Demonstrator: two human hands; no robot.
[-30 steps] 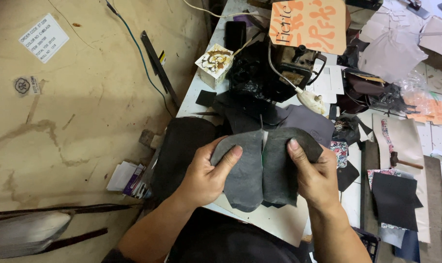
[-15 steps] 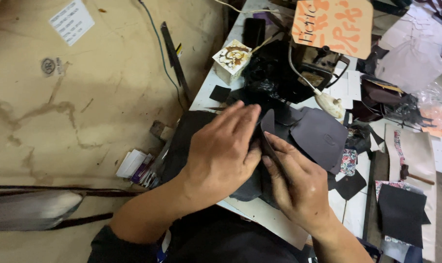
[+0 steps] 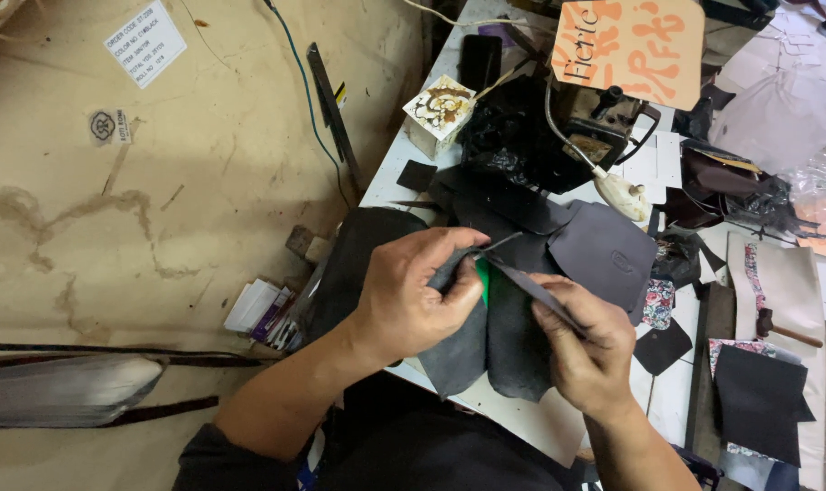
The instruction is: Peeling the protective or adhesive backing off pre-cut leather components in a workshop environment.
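I am pinching the dark leather piece (image 3: 486, 350) with my left hand (image 3: 413, 295), fingers clamped on its upper edge, while my right hand (image 3: 588, 356) is gripping a thin strip off it, keeping both taut above the white worktable (image 3: 522, 427).

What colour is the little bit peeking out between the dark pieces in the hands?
Bright green, between the dark grey leather pieces. The head view shows it.

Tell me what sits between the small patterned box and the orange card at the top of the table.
In the head view, a heap of black material lies between the patterned box and the orange card.
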